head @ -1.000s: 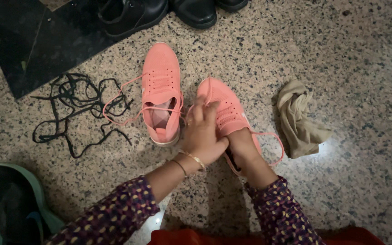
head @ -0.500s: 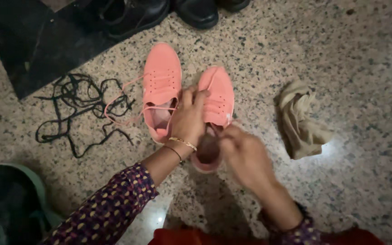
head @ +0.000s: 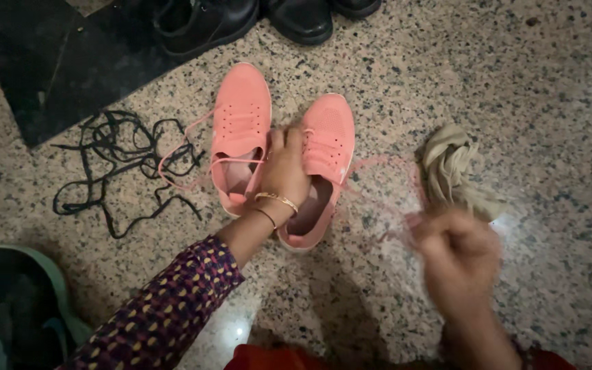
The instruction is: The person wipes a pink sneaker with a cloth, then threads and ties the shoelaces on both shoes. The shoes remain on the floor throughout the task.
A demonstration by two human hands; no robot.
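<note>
Two pink sneakers stand side by side on the speckled floor. My left hand (head: 284, 173) presses on the tongue of the right-hand sneaker (head: 323, 147), fingers gripping its upper. My right hand (head: 457, 253), blurred by motion, is closed on that shoe's pink lace (head: 385, 185), which stretches from the eyelets out to the right. The left-hand sneaker (head: 242, 120) sits untouched, its own pink lace (head: 179, 164) trailing loosely to the left.
A tangle of black laces (head: 114, 161) lies left of the sneakers. Black shoes (head: 207, 20) stand at the top edge beside a dark mat (head: 49, 62). A crumpled beige cloth (head: 453, 175) lies right. A dark shoe with green sole (head: 15, 301) sits bottom left.
The right-hand sneaker was turned straight beside the other. My right hand left the shoe's heel and pulled away to the right, drawing the pink lace out with it.
</note>
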